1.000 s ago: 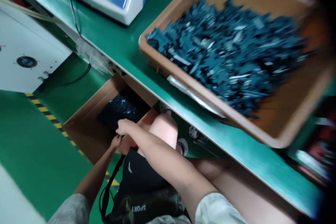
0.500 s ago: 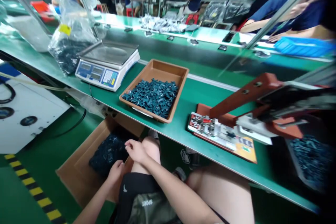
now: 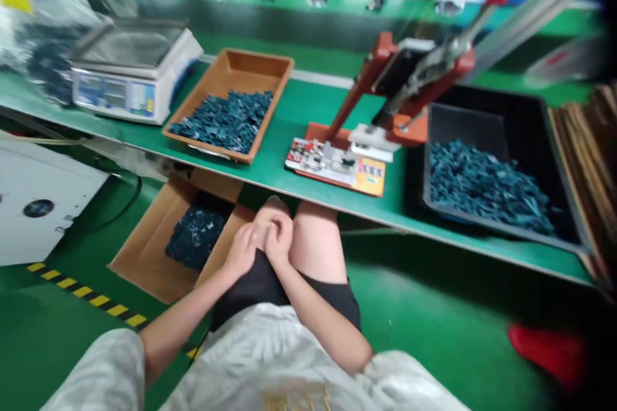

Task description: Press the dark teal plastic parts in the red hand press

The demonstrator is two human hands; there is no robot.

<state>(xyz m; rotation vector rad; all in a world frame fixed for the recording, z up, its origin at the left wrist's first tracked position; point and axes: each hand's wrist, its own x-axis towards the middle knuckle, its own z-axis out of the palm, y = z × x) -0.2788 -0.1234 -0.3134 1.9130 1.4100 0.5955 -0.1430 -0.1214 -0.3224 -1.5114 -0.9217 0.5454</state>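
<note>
Reference: press [image 3: 373, 140] on the bench [image 3: 274, 164]. Left of the press: brown tray [image 3: 255, 70], partly filled with small blue-green parts [image 3: 231, 119]. Right of it: black tray [image 3: 525, 125] bearing a heap of similar parts [image 3: 486, 183]. Lower and to its left: open cardboard box [image 3: 154, 237], dark bundle [image 3: 195, 236] inside. Left hand [image 3: 243, 247] and right hand [image 3: 278, 244] lie together over a knee [image 3: 272, 205], left of the press; fingers loosely curled, cannot tell whether either holds anything.

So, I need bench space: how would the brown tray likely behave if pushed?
The tray looks stiff, its walls standing straight. Broad and shallow, it probably won't tip. The loose parts heaped inside may slide.
</note>
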